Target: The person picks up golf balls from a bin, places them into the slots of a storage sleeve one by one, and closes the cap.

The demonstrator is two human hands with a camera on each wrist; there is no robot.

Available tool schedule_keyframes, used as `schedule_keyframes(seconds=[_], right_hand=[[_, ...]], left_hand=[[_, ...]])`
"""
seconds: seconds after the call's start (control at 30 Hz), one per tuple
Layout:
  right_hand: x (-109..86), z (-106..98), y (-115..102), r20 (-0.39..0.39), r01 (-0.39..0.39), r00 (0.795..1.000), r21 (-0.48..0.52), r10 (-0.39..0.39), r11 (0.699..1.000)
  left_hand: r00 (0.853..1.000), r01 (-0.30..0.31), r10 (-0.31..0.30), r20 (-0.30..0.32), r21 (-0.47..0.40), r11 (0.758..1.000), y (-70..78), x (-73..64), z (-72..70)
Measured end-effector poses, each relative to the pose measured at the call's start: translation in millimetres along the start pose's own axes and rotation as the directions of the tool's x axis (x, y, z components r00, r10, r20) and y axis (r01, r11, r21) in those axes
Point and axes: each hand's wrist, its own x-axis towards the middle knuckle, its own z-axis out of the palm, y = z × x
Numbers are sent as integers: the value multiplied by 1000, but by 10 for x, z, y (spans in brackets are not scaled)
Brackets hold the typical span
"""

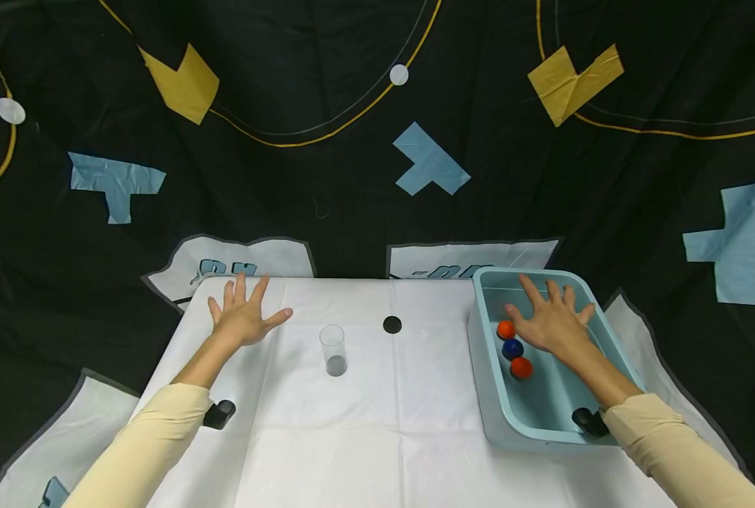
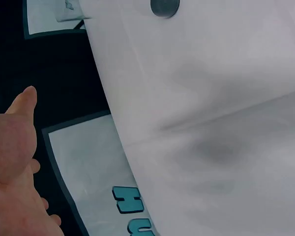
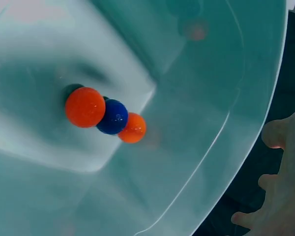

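Over the left part of the white table my left hand (image 1: 243, 321) hovers with its fingers spread and nothing in it. To its right stands an upright clear glass (image 1: 333, 350). My right hand (image 1: 552, 321), fingers also spread, is over the light blue bin (image 1: 492, 395) at the table's right side. Inside the bin, an orange ball (image 1: 506, 329), a blue ball (image 1: 513, 348) and a second orange ball (image 1: 521, 367) lie in a row near the left wall. The right wrist view shows the three balls bunched close together, with the hand at the right edge, beyond the rim.
A black disc (image 1: 392, 324) lies on the white table (image 1: 327, 458) near its far edge. Behind hangs a black cloth (image 1: 327, 204) with blue and yellow tape pieces and cords. White printed sheets (image 1: 250, 257) border the table's far side.
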Motion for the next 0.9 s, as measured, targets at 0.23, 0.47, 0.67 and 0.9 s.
schedule_keyframes(seconds=[0.23, 0.47, 0.67, 0.9], right_hand=[[-19, -34, -106, -20, 18, 1000, 14, -18, 1000], [-46, -7, -176, -37, 59, 998, 69, -57, 996], [-63, 21, -234, -23, 86, 996, 126, -84, 988], [-75, 10, -227, 7, 107, 994, 237, -111, 966]], left_hand=[[999, -41, 40, 25, 3, 999, 90, -17, 10], [990, -117, 118, 73, -25, 993, 183, -115, 55], [971, -209, 215, 106, -61, 976, 292, -227, 141], [950, -230, 266, 163, -213, 950, 354, -226, 313]])
